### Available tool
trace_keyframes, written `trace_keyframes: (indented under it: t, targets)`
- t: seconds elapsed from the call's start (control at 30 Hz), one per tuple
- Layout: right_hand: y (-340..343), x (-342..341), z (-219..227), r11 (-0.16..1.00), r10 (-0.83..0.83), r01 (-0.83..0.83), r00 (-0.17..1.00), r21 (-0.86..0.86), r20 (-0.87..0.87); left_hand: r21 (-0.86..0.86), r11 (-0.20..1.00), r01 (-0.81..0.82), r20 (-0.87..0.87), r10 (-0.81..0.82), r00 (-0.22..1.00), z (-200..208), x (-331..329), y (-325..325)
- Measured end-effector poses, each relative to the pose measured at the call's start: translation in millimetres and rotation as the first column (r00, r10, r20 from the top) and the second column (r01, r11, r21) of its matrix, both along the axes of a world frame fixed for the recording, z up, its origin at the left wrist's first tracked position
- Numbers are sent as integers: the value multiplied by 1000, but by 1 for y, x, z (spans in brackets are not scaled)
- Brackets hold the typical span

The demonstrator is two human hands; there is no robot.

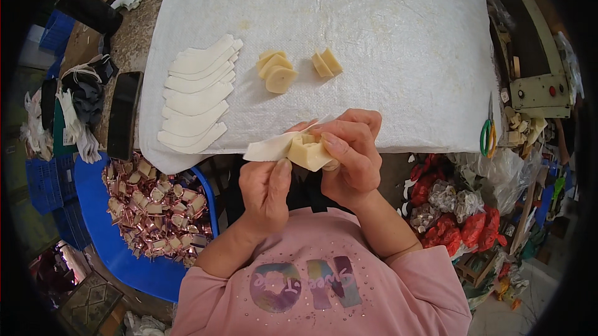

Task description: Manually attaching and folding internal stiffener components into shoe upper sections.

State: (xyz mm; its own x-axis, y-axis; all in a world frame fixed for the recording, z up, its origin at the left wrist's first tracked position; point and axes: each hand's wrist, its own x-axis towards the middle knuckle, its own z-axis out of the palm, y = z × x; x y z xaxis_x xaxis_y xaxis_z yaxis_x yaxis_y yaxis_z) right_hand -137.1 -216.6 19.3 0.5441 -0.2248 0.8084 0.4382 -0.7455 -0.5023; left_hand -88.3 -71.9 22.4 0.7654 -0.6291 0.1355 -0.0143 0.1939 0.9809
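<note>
My right hand [354,160] grips a cream block [311,154] with a hollowed top, much like a small shoe heel. In my left hand [268,188], thumb and fingers pinch a white curved strip [268,149] that lies against the block's left side. Part of the strip is hidden behind the block and the right fingers. Beyond my hands, overlapping white curved pieces [196,99] lie in a column on the left of the white woven sheet [386,31]. Cream blocks stand grouped in the middle [278,77], and a smaller group [327,63] sits to their right.
At the lower left stands a blue basin [144,280] heaped with small pinkish metallic pieces [159,211]. A black phone-like slab [124,115] lies beside the sheet. Scissors with green and orange handles [488,135] rest at the right edge. Red plastic bags [470,230] are piled below.
</note>
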Motion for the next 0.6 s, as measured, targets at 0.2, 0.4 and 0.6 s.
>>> trace_keyframes:
  t: [0.2, 0.4, 0.6]
  targets:
    - [-7, -5, 16, 969, -108, 88, 991, -229, -76, 344, 915, -211, 180, 157, 971, 34, 16, 10]
    - [-2, -9, 37, 937, -189, 38, 891, -347, -413, 185, 951, -248, 286, 189, 939, 19, 13, 1]
    - [-4, -8, 28, 932, -127, -37, 899, -362, -419, 217, 937, -272, 486, 137, 863, 10, 14, -4]
